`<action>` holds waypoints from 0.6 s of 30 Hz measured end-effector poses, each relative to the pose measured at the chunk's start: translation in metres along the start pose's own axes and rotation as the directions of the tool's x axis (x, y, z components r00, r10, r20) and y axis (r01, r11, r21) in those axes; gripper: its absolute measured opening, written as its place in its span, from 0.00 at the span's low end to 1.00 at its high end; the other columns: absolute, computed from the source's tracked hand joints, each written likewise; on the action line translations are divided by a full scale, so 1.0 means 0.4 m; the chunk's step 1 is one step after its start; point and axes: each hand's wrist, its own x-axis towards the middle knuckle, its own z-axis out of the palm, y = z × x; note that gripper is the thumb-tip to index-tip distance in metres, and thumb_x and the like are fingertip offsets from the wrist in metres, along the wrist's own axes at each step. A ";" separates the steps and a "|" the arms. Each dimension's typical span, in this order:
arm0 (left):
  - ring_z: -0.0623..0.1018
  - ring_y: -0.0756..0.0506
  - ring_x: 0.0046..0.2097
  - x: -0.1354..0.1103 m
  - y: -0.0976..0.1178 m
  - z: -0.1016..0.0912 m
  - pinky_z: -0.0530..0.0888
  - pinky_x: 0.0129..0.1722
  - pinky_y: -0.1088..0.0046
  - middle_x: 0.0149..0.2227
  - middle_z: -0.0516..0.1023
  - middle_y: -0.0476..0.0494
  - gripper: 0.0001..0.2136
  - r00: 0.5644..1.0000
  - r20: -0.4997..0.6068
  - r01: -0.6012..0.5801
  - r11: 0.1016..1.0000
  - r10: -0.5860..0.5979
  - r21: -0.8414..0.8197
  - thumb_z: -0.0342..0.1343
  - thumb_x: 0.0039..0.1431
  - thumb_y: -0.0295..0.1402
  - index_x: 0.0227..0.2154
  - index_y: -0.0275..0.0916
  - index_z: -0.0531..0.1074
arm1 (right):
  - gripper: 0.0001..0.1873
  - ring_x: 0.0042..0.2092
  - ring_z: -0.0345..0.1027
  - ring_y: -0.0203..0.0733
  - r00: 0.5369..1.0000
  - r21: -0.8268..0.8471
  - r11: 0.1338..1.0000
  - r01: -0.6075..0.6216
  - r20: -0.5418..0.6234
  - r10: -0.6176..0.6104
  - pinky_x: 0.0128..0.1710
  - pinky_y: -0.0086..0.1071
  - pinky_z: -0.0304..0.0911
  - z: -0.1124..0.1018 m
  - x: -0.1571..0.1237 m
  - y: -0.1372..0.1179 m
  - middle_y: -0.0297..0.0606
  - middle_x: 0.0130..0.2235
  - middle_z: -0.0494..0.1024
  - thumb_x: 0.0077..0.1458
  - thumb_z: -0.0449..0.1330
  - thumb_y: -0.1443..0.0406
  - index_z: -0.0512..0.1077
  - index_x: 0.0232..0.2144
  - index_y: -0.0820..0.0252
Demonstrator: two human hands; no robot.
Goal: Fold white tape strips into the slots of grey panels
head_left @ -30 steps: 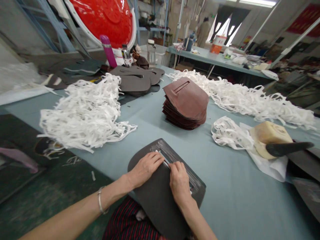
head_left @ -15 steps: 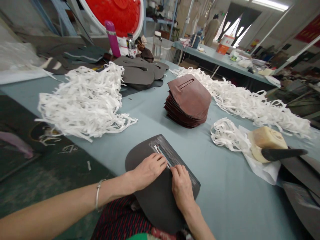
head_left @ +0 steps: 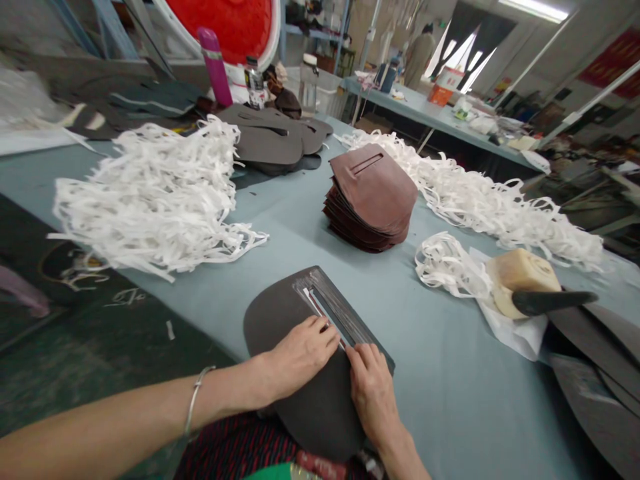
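A dark grey rounded panel [head_left: 280,308] lies at the table's near edge, partly over my lap. Glue-like streaks surround the long slot cut near its straight edge. Along that slot runs a narrow white strip [head_left: 314,301], its far end showing past my fingers. My left hand [head_left: 306,352], below a wrist with a silver bangle [head_left: 194,400], is closed with fingertips pinching the strip at the slot's edge. Just to its right, my right hand [head_left: 371,387] is also closed on the strip, near the slot's nearer end. The fingers hide part of the strip.
Heaped white strips [head_left: 150,200] lie to the left, with a longer heap [head_left: 490,193] behind right. Stacked brown leather pieces [head_left: 375,193] stand mid-table. A glue pot [head_left: 525,273] with a black handle is at right, beside a small strip bundle [head_left: 447,267].
Both hands have slid a short way along the slot toward its near right end, uncovering more of the white strip behind them. The camera view has shifted slightly.
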 end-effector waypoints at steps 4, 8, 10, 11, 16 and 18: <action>0.70 0.44 0.50 0.002 0.035 0.005 0.66 0.50 0.64 0.48 0.72 0.39 0.12 1.000 0.001 -0.003 0.998 0.002 0.057 0.48 0.59 0.26 0.46 0.36 0.66 | 0.13 0.39 0.58 0.44 0.999 -0.003 1.000 0.019 -0.026 -0.019 0.38 0.38 0.59 -0.005 -0.029 0.010 0.42 0.38 0.69 0.60 0.47 0.73 0.69 0.43 0.63; 0.71 0.42 0.49 0.006 0.077 -0.001 0.67 0.49 0.62 0.45 0.73 0.37 0.10 0.999 0.030 -0.024 0.991 0.020 0.132 0.49 0.57 0.25 0.41 0.34 0.69 | 0.15 0.38 0.58 0.45 0.996 -0.038 0.998 0.057 -0.067 -0.059 0.36 0.39 0.59 -0.005 -0.050 0.017 0.44 0.37 0.69 0.61 0.44 0.72 0.69 0.42 0.64; 0.71 0.42 0.51 0.007 0.096 -0.005 0.66 0.51 0.60 0.46 0.72 0.36 0.11 0.999 0.022 -0.031 0.989 0.028 0.144 0.49 0.57 0.26 0.43 0.33 0.69 | 0.16 0.37 0.59 0.45 0.992 -0.052 0.995 0.081 -0.097 -0.086 0.35 0.39 0.59 -0.005 -0.058 0.018 0.45 0.37 0.69 0.61 0.43 0.72 0.69 0.43 0.66; 0.70 0.41 0.52 0.008 0.105 -0.007 0.66 0.53 0.59 0.48 0.72 0.36 0.13 1.000 0.014 -0.025 0.989 0.024 0.146 0.49 0.57 0.26 0.45 0.33 0.69 | 0.17 0.38 0.59 0.46 0.989 -0.057 0.994 0.091 -0.112 -0.097 0.35 0.39 0.59 -0.005 -0.062 0.018 0.46 0.37 0.70 0.61 0.42 0.72 0.69 0.43 0.66; 0.70 0.40 0.53 0.007 0.141 -0.007 0.67 0.53 0.60 0.49 0.72 0.36 0.16 1.000 0.022 -0.021 0.987 0.018 0.160 0.48 0.57 0.27 0.47 0.32 0.70 | 0.17 0.40 0.60 0.47 0.981 -0.070 0.993 0.097 -0.161 -0.107 0.36 0.41 0.60 -0.004 -0.093 0.020 0.48 0.41 0.71 0.61 0.43 0.72 0.67 0.47 0.66; 0.69 0.40 0.54 0.005 0.155 0.002 0.68 0.52 0.61 0.51 0.71 0.36 0.17 1.000 0.016 -0.015 0.986 0.013 0.163 0.48 0.57 0.28 0.49 0.32 0.69 | 0.17 0.41 0.61 0.48 0.978 -0.065 0.993 0.103 -0.173 -0.113 0.38 0.42 0.60 0.000 -0.109 0.022 0.49 0.43 0.71 0.61 0.43 0.71 0.67 0.48 0.65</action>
